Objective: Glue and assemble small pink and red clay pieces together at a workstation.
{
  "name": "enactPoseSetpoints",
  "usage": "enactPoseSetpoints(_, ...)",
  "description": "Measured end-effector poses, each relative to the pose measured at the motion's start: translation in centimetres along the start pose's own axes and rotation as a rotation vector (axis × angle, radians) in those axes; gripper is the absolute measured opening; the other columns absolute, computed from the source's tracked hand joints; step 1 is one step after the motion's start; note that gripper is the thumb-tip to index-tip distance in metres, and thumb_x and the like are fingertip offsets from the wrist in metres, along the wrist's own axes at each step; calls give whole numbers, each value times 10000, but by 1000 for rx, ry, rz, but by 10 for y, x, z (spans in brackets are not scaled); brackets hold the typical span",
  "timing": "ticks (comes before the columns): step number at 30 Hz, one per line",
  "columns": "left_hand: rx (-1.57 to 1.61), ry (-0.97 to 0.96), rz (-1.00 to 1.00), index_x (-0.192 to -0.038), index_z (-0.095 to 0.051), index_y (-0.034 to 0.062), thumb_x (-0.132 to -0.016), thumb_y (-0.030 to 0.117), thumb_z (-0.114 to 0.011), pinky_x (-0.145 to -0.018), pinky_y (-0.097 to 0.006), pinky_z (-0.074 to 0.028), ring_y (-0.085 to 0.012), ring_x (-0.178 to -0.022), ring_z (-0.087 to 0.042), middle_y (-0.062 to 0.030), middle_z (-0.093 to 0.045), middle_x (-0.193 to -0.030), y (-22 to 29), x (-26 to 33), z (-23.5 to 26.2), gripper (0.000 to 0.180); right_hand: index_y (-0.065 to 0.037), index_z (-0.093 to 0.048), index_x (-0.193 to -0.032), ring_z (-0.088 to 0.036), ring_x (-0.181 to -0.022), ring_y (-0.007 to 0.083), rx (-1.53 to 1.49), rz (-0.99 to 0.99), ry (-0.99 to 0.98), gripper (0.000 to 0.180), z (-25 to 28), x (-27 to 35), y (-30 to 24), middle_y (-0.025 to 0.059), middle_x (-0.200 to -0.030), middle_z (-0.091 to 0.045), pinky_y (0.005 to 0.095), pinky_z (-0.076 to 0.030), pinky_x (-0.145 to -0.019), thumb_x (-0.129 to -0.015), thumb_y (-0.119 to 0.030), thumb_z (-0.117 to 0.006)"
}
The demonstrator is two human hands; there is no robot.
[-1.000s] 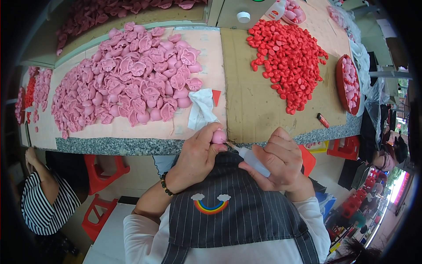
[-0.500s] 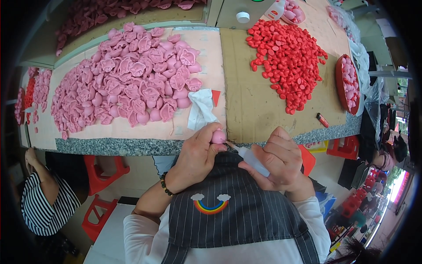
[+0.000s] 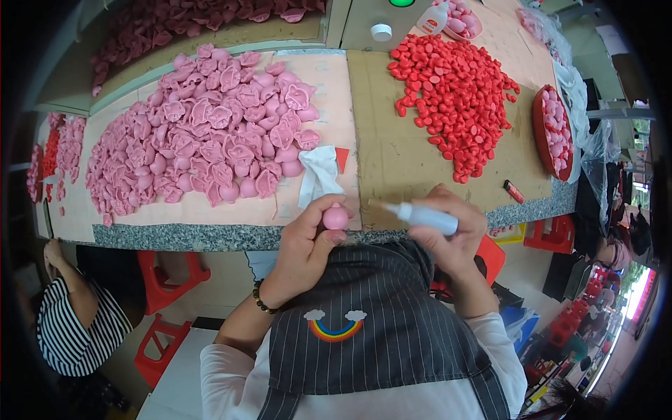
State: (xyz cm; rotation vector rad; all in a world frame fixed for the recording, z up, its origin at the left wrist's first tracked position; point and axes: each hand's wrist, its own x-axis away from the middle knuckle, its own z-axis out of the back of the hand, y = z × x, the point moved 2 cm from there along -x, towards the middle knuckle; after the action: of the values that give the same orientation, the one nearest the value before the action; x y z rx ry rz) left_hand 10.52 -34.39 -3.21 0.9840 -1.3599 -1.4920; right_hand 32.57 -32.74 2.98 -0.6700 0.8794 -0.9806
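Observation:
Between thumb and fingers of my left hand (image 3: 309,238) sits a small pink rounded plastic piece (image 3: 336,217), its smooth domed side showing. My right hand (image 3: 453,229) is wrapped round a translucent squeeze bottle (image 3: 432,218), whose thin nozzle points left toward the pink piece without touching it. A heap of pink moulded shells (image 3: 210,129), some hollow side up, covers the left of the table. Small glossy red pieces (image 3: 455,98) are piled on brown cardboard (image 3: 381,140) to the right. A crumpled white cloth (image 3: 320,173) lies just beyond my left hand.
A red lighter (image 3: 513,191) lies by the granite table edge (image 3: 189,238). At right stands a red bowl (image 3: 540,133) of pink and red pieces. A white bottle (image 3: 432,19) stands at the back. A person in striped clothing (image 3: 73,322) is at far left, near red stools (image 3: 164,343).
The squeeze bottle has moved right, its nozzle now away from the pink piece. My left hand has shifted slightly left, and the piece shows more of its dome.

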Motion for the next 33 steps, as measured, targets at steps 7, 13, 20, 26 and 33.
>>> enactPoseSetpoints(7, 1183, -127, 287, -1304, -430, -17, -906, 396, -557, -638, -260, -414, -150, -728, -501, -96, -565, -1111, -7, 6, 7, 587, 21, -598, -1024, -586, -926, 141, -488, -331, 186, 300, -18, 4, 48, 91, -1037, -585, 258, -467, -801, -738, 81, -668)
enactPoseSetpoints(13, 1423, -22, 465, -1311, -413, 17, -928, 484, -460, -654, -278, -385, -168, -753, -455, -118, -567, -1050, -6, 6, 3, 606, 10, -594, -1013, -571, -913, 135, -180, -261, 192, 274, -27, 1, 64, 60, -1035, -549, 255, -459, -789, -763, 111, -641)
enactPoseSetpoints(20, 1591, -55, 448, -1305, -438, 4, -928, 333, -545, -861, -327, -483, -220, -979, -585, -159, -583, -1122, -11, 9, 1, 512, 9, -598, -1008, -570, -880, 161, 53, -143, 212, 308, -28, -4, 55, 93, -1003, -564, 255, -458, -767, -722, 87, -683)
enactPoseSetpoints(26, 1244, 28, 338, -1297, -477, 49, -877, 178, -630, -934, -336, -471, -230, -1098, -558, -161, -572, -1202, -8, 6, 5, 465, 10, -602, -1007, -572, -891, 181, 62, -139, 231, 327, -30, -4, 55, 104, -976, -571, 262, -462, -769, -702, 77, -699)
enactPoseSetpoints(33, 1239, 22, 303, -1282, -507, 65, -897, 133, -604, -968, -342, -472, -215, -1130, -556, -178, -553, -1256, -12, 5, 6, 403, 2, -603, -1009, -577, -892, 233, 72, -120, 227, 352, -30, -5, 55, 124, -970, -583, 302, -464, -771, -679, 62, -710)
